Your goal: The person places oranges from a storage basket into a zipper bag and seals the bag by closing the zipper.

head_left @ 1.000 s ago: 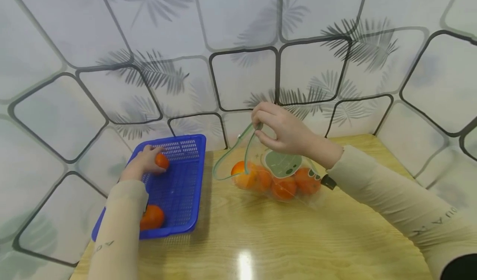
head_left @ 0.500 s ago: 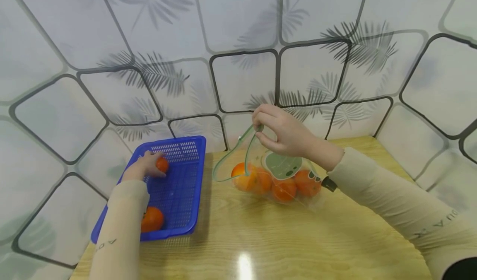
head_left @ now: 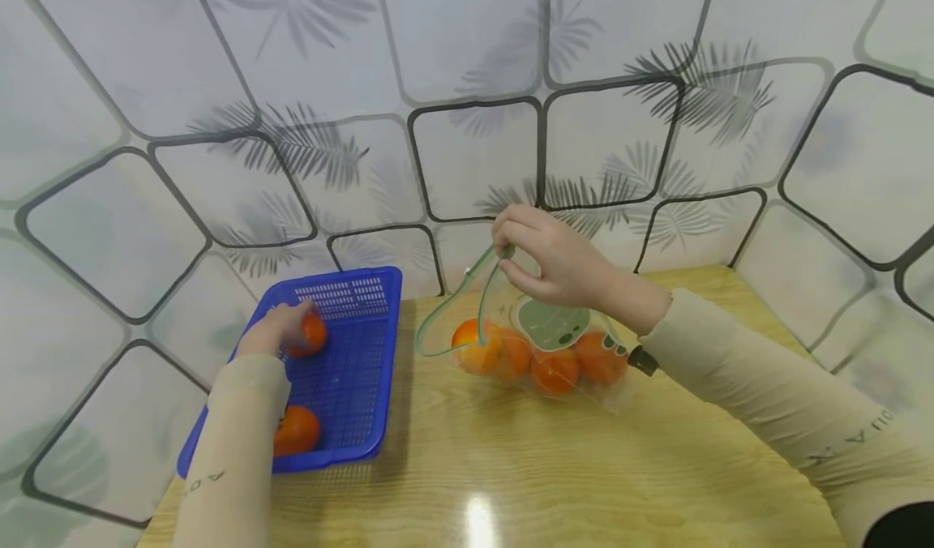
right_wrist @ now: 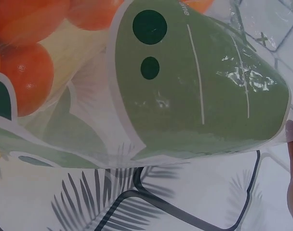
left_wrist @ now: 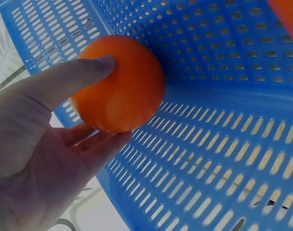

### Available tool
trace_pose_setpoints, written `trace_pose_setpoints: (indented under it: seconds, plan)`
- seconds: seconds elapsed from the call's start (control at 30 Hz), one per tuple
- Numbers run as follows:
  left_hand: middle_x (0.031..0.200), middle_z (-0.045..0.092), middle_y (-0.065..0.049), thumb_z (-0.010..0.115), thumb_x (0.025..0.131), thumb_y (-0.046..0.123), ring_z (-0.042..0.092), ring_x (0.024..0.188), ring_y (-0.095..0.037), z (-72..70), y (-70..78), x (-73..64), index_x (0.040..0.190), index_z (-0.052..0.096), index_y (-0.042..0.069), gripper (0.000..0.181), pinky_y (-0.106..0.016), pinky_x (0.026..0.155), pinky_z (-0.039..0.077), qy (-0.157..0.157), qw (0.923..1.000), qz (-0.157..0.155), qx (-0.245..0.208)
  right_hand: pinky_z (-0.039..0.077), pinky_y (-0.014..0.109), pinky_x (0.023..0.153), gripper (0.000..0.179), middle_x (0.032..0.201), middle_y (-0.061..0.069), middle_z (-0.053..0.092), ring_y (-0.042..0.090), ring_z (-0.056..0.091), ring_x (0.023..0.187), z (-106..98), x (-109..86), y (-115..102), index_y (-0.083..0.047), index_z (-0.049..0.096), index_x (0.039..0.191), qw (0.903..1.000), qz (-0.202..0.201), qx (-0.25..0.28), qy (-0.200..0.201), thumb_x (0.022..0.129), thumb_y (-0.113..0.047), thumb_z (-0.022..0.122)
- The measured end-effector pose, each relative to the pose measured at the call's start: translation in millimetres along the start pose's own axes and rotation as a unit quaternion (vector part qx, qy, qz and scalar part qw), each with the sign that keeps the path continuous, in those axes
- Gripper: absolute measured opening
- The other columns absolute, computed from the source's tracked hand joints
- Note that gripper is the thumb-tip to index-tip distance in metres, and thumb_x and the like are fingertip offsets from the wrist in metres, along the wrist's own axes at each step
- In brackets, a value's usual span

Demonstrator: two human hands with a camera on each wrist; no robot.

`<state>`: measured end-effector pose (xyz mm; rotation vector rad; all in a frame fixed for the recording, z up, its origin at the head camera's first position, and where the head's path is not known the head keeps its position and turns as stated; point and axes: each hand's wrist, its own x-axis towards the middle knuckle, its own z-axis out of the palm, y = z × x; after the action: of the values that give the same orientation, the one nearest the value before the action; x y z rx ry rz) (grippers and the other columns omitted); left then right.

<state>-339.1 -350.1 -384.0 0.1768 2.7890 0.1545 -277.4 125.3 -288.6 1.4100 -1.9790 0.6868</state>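
Note:
In the head view my left hand (head_left: 284, 327) is at the far left corner of a blue plastic basket (head_left: 392, 353). It grips an orange (left_wrist: 132, 89), thumb over the top and fingers below, as the left wrist view shows. Another orange (head_left: 297, 430) lies near the basket's front, partly behind my forearm. My right hand (head_left: 554, 256) pinches the upper edge of a clear zip bag (head_left: 554, 321) with a green print. The bag's green-rimmed mouth gapes toward the basket. Several oranges (head_left: 558, 370) sit inside it. Only part of the right hand shows in the right wrist view.
A wooden table (head_left: 554, 467) carries the basket on the left and the bag in the middle. Behind both rises a patterned wall (head_left: 474, 159), close to the basket's back rim. A dark rounded object (head_left: 901, 524) shows at the lower right corner.
The left fingers have settled round the orange, which has shifted slightly toward me and shows more from above. My right hand and the bag have stayed nearly still.

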Motion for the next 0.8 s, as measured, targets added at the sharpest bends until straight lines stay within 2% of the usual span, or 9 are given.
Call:
trace_pose_setpoints:
  seconds: [0.2,0.4,0.67,0.8]
  plan:
    - [0.138,0.045,-0.049,0.081,0.078,0.013,0.034,0.136,-0.076,0.6,2.7,-1.9,0.142,0.052,0.002,0.070,-0.083,0.113,0.032,0.000,0.9998,0.018,0.006,0.050,0.041,0.086,0.007,0.105,0.012,0.063,0.024,0.057,0.096,-0.5,0.4,-0.4,-0.004,0.061,0.095,1.0000,-0.001,0.002,0.001,0.093,-0.003,0.067]
    - [0.146,0.036,-0.049,0.082,0.078,0.020,0.026,0.141,-0.075,1.1,7.3,-3.3,0.149,0.049,0.007,0.079,-0.084,0.112,0.030,0.002,0.9999,0.006,-0.009,0.050,0.041,0.087,0.007,0.105,0.012,0.063,0.024,0.057,0.096,0.2,-1.3,-0.5,-0.004,0.061,0.095,1.0000,0.005,0.002,-0.003,0.093,-0.003,0.067]
    - [0.149,0.031,-0.052,0.083,0.077,0.026,0.031,0.139,-0.073,2.0,9.6,-4.7,0.153,0.045,0.005,0.087,-0.084,0.109,0.035,0.055,0.9978,0.039,0.003,0.050,0.042,0.087,0.010,0.105,0.012,0.063,0.025,0.057,0.096,0.5,-0.7,-1.6,-0.004,0.060,0.096,1.0000,0.001,-0.004,0.000,0.091,-0.001,0.069]
    - [0.149,0.035,-0.050,0.083,0.077,0.025,0.036,0.137,-0.069,2.1,12.7,-8.1,0.152,0.047,0.006,0.086,-0.081,0.107,0.041,0.081,0.9953,0.052,0.012,0.049,0.041,0.087,0.011,0.105,0.012,0.063,0.025,0.057,0.096,1.2,-0.5,-2.0,-0.004,0.060,0.095,1.0000,0.001,-0.004,0.000,0.091,0.000,0.069]
